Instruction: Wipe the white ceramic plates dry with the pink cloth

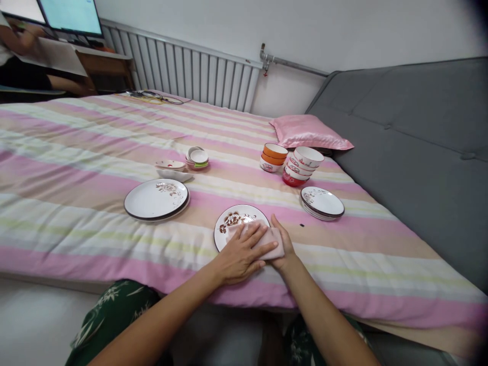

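Observation:
My left hand [244, 254] lies palm down with its fingers spread over a folded pale pink cloth [276, 236]. Under that cloth is a round white plate [221, 229] with brown flowers and a dark rim. My right hand [284, 249] is closed around the plate's right edge, thumb up beside the cloth; its other fingers are mostly hidden beneath. To the left rests a stack of larger flowered plates [147, 201]. Several smaller flowered plates [328, 203] are stacked to the right.
Behind stand stacked orange and white bowls [275, 150], red and white bowls [305, 157], small dishes [198, 155] and shallow oblong dishes [173, 174]. A pink pillow [310, 131] is by the grey headboard [404, 117]. Cables [156, 96] lie far back. A person [23, 51] sits at a desk.

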Tool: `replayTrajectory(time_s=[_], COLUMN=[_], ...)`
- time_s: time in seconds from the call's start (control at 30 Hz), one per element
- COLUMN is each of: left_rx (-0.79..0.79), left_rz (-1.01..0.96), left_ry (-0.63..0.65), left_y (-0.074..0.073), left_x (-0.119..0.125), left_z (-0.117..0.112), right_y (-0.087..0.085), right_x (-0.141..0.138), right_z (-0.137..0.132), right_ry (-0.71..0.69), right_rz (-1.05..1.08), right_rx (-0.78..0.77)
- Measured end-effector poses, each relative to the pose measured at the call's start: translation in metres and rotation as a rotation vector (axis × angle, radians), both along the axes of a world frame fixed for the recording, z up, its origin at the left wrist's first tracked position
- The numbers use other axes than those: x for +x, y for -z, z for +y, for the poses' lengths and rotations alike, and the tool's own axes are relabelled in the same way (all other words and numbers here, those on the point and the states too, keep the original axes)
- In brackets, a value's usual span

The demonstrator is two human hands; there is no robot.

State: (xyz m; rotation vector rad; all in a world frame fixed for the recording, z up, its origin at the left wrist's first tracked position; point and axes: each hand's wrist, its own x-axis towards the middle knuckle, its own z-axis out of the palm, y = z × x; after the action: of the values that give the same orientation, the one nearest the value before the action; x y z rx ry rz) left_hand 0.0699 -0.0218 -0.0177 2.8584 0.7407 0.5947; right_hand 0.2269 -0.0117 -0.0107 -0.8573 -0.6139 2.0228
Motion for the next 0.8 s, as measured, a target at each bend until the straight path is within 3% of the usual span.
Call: replayTrajectory(time_s=[0.2,0.6,0.8], left_rx=[-0.017,0.032,0.068], left_rz=[-0.009,0.012,0.018], left_ry=[-0.028,-0.133,-0.193], left_y=[0.004,0.007,0.005], left_x=[0.003,0.008,0.008], left_z=[0.002,0.015,0.025], right_y=[0.014,0.02,0.026], right_x=[-0.004,-0.006,-0.007], right_z=[0.003,0.002,0.003], right_ry=[0.016,0.005,0.043], right_rz=[-0.031,-0.207,-0.197], right_rx=[0.007,0.327,0.289])
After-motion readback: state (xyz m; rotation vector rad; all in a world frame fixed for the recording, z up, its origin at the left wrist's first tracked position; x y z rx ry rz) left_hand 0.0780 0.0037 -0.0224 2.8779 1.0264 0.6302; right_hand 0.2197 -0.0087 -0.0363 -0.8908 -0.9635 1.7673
